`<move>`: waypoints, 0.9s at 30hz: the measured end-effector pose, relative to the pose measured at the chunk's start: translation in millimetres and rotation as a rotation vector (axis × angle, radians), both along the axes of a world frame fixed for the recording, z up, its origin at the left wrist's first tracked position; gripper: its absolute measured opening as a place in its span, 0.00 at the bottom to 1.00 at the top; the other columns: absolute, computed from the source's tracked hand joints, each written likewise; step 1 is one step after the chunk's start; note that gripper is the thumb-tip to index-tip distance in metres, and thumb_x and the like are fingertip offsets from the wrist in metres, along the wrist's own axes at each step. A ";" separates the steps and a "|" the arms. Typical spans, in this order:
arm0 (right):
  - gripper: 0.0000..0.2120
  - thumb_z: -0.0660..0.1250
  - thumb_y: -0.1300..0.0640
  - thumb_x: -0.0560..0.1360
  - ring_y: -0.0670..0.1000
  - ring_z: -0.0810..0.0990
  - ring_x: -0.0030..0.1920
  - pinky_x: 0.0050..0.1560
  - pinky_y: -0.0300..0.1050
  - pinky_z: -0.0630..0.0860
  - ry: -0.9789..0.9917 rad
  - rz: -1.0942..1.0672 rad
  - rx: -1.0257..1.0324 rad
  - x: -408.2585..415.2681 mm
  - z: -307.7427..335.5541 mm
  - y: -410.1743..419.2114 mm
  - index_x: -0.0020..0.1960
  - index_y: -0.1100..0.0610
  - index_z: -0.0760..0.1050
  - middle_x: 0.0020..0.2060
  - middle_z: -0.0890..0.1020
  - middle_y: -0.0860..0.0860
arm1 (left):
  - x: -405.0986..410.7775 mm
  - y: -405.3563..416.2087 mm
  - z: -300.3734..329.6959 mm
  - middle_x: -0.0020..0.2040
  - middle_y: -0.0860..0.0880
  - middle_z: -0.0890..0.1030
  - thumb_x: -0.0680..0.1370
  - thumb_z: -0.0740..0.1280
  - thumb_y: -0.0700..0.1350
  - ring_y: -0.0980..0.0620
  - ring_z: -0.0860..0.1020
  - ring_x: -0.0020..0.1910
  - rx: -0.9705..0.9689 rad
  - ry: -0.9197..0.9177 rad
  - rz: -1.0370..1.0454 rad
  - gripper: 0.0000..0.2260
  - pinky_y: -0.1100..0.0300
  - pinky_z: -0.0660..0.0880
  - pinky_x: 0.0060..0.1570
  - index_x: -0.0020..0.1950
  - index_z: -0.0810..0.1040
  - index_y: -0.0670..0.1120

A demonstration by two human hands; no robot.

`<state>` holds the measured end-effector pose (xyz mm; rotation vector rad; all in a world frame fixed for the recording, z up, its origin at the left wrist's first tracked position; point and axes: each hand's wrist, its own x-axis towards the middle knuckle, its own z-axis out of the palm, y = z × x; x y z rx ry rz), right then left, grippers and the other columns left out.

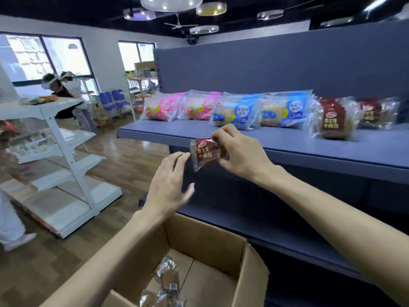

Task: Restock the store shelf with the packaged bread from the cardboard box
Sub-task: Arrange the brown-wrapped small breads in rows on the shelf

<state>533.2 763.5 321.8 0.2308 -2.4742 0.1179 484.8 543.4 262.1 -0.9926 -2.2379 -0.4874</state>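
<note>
We are pinching 1 red pack point(207, 152) with our right hand point(241, 151) before the shelf point(287, 147), left hand point(171, 185) spreading open beside it, above the box point(212, 247).

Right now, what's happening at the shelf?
A person is restocking. The right hand pinches a small red bread pack in front of the shelf, not yet set down. The left hand is open just beside the pack, fingers near its edge. Pink, blue and red packs already stand in a row on the shelf. A few packs remain in the open box below.
</note>
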 end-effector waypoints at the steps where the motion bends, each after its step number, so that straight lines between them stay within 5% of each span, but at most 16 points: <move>1: 0.22 0.71 0.53 0.70 0.59 0.80 0.46 0.38 0.51 0.76 0.014 -0.025 -0.006 6.6 8.3 16.7 0.62 0.53 0.70 0.59 0.73 0.49 | 3.4 20.0 7.9 0.66 0.43 0.72 0.69 0.76 0.46 0.45 0.71 0.64 0.010 0.012 -0.032 0.33 0.52 0.72 0.66 0.71 0.69 0.41; 18: 0.21 0.71 0.56 0.70 0.58 0.78 0.42 0.39 0.50 0.77 0.114 -0.525 0.005 156.3 78.5 290.1 0.60 0.52 0.70 0.58 0.72 0.48 | 99.7 327.3 83.3 0.62 0.44 0.74 0.68 0.70 0.45 0.44 0.72 0.59 0.010 0.185 -0.506 0.27 0.56 0.68 0.62 0.66 0.72 0.41; 27: 0.23 0.73 0.49 0.70 0.56 0.73 0.55 0.40 0.47 0.68 0.026 -0.751 0.120 170.5 75.5 383.7 0.61 0.53 0.71 0.62 0.68 0.53 | 108.3 414.1 95.4 0.53 0.45 0.75 0.67 0.65 0.44 0.43 0.73 0.51 -0.041 0.182 -0.442 0.22 0.51 0.74 0.51 0.61 0.74 0.44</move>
